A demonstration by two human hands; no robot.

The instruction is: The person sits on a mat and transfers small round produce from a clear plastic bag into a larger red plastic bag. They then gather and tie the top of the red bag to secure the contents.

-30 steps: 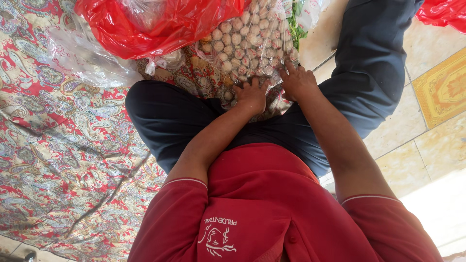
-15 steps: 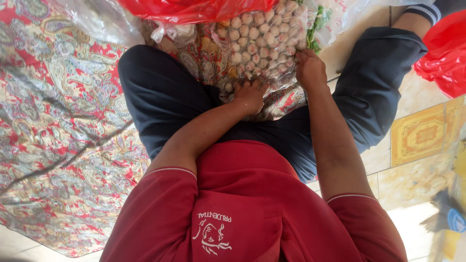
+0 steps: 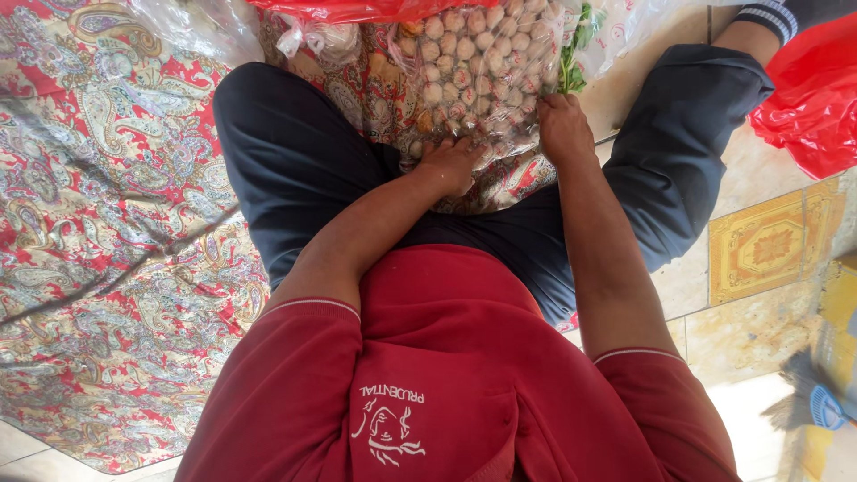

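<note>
A clear plastic bag packed with small pale round balls lies between my legs in dark trousers, on a paisley cloth. My left hand presses on the bag's near end with its fingers curled into the plastic. My right hand grips the bag's right side, next to a bunch of green leaves. Both forearms reach out from my red shirt.
A red plastic bag lies across the top edge and another red bag sits at the right. The red paisley cloth covers the floor on the left. Beige patterned tiles and a brush are at the right.
My right hand has slid away from the left one to the bag's right side. The view has shifted, so less of the red bag at the top shows.
</note>
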